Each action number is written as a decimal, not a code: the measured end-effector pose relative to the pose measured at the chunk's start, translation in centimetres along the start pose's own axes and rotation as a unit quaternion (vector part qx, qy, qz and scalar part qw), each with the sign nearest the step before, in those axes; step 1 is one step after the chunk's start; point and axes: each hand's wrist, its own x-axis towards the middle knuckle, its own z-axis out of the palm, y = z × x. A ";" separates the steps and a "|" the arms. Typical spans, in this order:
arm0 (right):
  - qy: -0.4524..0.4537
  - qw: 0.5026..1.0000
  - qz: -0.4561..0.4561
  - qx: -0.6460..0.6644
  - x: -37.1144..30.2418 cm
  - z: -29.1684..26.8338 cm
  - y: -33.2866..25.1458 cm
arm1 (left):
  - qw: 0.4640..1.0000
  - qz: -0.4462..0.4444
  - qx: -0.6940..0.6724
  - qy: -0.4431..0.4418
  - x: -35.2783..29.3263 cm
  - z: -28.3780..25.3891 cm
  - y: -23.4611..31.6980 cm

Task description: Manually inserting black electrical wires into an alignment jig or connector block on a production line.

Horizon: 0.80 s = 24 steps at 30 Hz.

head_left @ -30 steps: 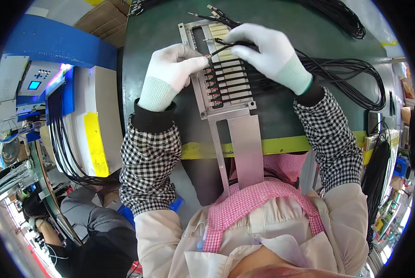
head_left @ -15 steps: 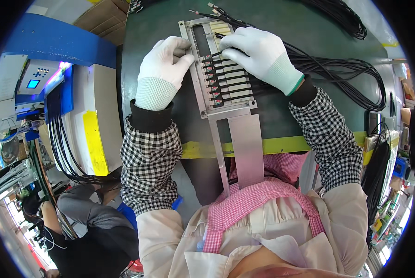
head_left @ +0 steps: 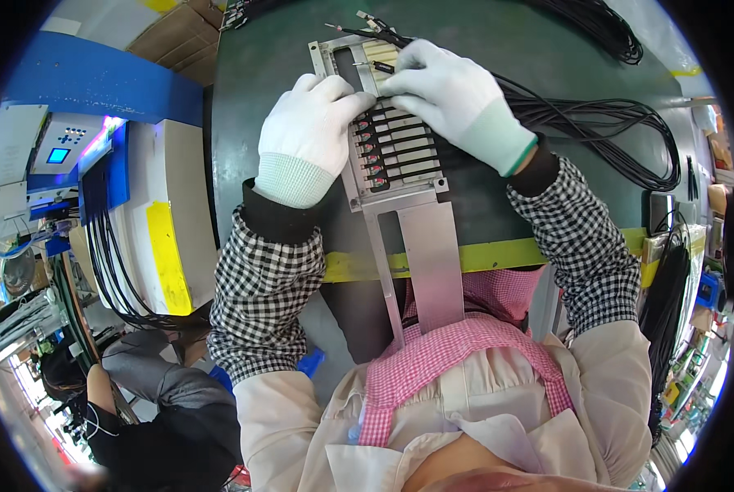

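A metal fixture (head_left: 356, 182) lies on the green table with several black cables (head_left: 412, 149) side by side in its slots, their small connector ends (head_left: 372, 160) along the left row. My left hand (head_left: 308, 129), in a white glove, bends over the fixture's left rail. Its thumb and fingers close at the cable row, hiding what they hold. My right hand (head_left: 457, 100), also gloved, pinches a black cable at the uppermost filled slot, close to the left fingertips. Above them, one loose cable end (head_left: 381, 67) lies across the pale slotted block (head_left: 377, 51).
A long metal plate (head_left: 432, 258) runs from the fixture over the yellow table edge (head_left: 506, 256) toward my body. Coiled black cables (head_left: 629, 135) spread to the right. On the left stands a blue and white machine (head_left: 182, 172) with hanging cables; a seated person (head_left: 166, 410) is below it.
My left hand has moved right and over the fixture, its fingertips meeting the cable row beside the right hand. The fixture has shifted slightly left; my right hand stays almost in place.
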 end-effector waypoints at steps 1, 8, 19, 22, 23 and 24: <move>0.000 1.000 0.000 -0.001 -0.2 -0.1 0.2 | 1.000 0.000 -0.001 0.001 0.1 0.1 0.1; -0.025 0.975 -0.065 -0.212 -2.0 -0.7 0.5 | 0.999 -0.029 0.010 -0.013 0.3 0.5 0.5; 0.062 0.995 0.009 -0.083 -0.9 0.5 1.0 | 0.988 -0.119 0.054 0.087 2.7 3.7 -0.7; 0.075 0.996 0.047 0.003 0.2 0.9 1.3 | 0.989 -0.091 0.054 0.104 2.9 3.0 -0.6; 0.063 0.995 0.056 0.059 0.6 1.0 1.4 | 0.988 -0.064 0.054 0.126 2.9 2.6 -0.4; 0.051 0.990 0.066 0.115 0.9 1.0 1.5 | 0.987 -0.037 0.055 0.149 3.1 2.2 -0.2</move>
